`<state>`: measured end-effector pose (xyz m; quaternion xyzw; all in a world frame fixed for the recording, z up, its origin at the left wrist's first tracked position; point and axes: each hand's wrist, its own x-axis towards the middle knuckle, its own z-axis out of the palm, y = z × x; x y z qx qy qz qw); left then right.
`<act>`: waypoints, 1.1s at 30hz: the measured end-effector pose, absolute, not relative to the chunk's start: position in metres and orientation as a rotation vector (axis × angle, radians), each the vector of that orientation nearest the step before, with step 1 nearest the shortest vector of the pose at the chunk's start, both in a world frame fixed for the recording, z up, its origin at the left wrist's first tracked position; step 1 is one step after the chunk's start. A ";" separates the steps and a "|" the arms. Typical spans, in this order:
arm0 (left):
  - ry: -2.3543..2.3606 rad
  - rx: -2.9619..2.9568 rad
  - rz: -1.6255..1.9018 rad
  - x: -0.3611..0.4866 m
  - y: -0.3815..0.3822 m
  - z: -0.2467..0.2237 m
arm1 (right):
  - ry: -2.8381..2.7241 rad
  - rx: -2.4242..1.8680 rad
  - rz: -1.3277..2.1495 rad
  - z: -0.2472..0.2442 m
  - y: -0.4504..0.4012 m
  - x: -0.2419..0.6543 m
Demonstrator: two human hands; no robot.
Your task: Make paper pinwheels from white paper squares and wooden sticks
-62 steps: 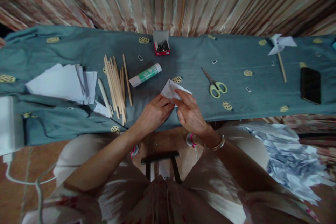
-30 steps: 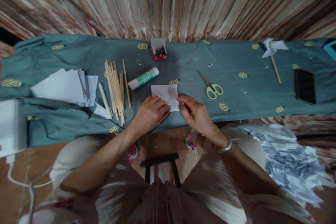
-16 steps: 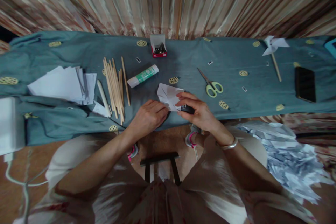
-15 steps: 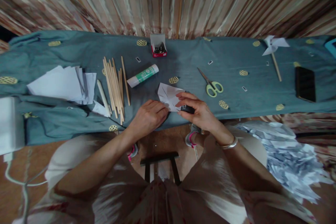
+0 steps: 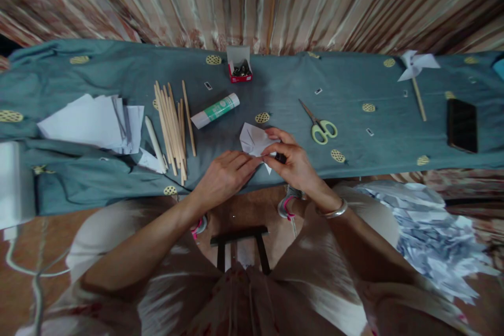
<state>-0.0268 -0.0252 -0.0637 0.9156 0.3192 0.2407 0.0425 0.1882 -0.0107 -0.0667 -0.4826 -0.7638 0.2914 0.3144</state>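
A small white sheet of paper (image 5: 252, 137), cut and creased, lies near the front edge of the cloth-covered table. My left hand (image 5: 225, 174) rests at its lower left, fingers pressed together on its edge. From the right, my right hand (image 5: 293, 161) pinches a flap of the same paper between thumb and fingers, close to the left fingertips. A small black object (image 5: 281, 158) shows partly behind the right fingers; its kind is hidden. Scissors (image 5: 323, 130) with green handles lie to the right. Beyond the paper is a glue stick (image 5: 216, 111).
Wooden sticks (image 5: 170, 128), a white pen-like tool (image 5: 155, 142) and stacked paper (image 5: 88, 125) lie left. A red box of metal pins (image 5: 241, 72) stands at the back. Rightward are a paper pinwheel (image 5: 414, 67) and a phone (image 5: 462, 125). Paper scraps (image 5: 437, 236) heap below.
My right hand's thumb and fingers have closed from a looser spread into a pinch on the paper flap, near the left fingertips. The left hand has barely moved.
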 end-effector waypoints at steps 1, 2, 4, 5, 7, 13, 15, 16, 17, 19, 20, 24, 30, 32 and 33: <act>0.954 2.799 0.738 -0.027 -0.025 -0.064 | -2.016 -1.280 0.758 -0.067 -0.010 0.187; 0.934 2.796 0.744 -0.027 -0.025 -0.065 | -2.016 -1.289 0.751 -0.067 -0.010 0.186; 0.913 2.783 0.758 -0.027 -0.024 -0.065 | -2.010 -1.305 0.744 -0.068 -0.010 0.185; 0.915 2.775 0.762 -0.027 -0.024 -0.066 | -2.005 -1.310 0.744 -0.069 -0.010 0.184; 0.934 2.765 0.758 -0.026 -0.023 -0.066 | -1.992 -1.314 0.745 -0.070 -0.010 0.183; 0.961 2.735 0.735 -0.026 -0.021 -0.065 | -1.936 -1.324 0.754 -0.072 -0.010 0.183; 0.962 2.736 0.737 -0.026 -0.021 -0.065 | -1.932 -1.322 0.754 -0.073 -0.011 0.184; 0.964 2.734 0.738 -0.026 -0.021 -0.065 | -1.935 -1.316 0.754 -0.072 -0.011 0.185; 0.967 2.731 0.740 -0.026 -0.020 -0.066 | -1.940 -1.308 0.752 -0.072 -0.012 0.185; 0.970 2.724 0.745 -0.027 -0.020 -0.066 | -1.954 -1.292 0.750 -0.071 -0.013 0.187; 0.972 2.722 0.749 -0.027 -0.020 -0.066 | -1.962 -1.290 0.749 -0.071 -0.014 0.188; 0.976 2.718 0.781 -0.026 -0.020 -0.067 | -2.003 -1.301 0.739 -0.069 -0.017 0.189; 0.990 2.692 0.761 -0.026 -0.021 -0.067 | -2.042 -1.330 0.723 -0.067 -0.018 0.189; 0.990 2.684 0.757 -0.026 -0.021 -0.067 | -2.051 -1.326 0.717 -0.067 -0.018 0.189; 0.988 2.681 0.759 -0.026 -0.021 -0.067 | -2.054 -1.322 0.715 -0.067 -0.019 0.189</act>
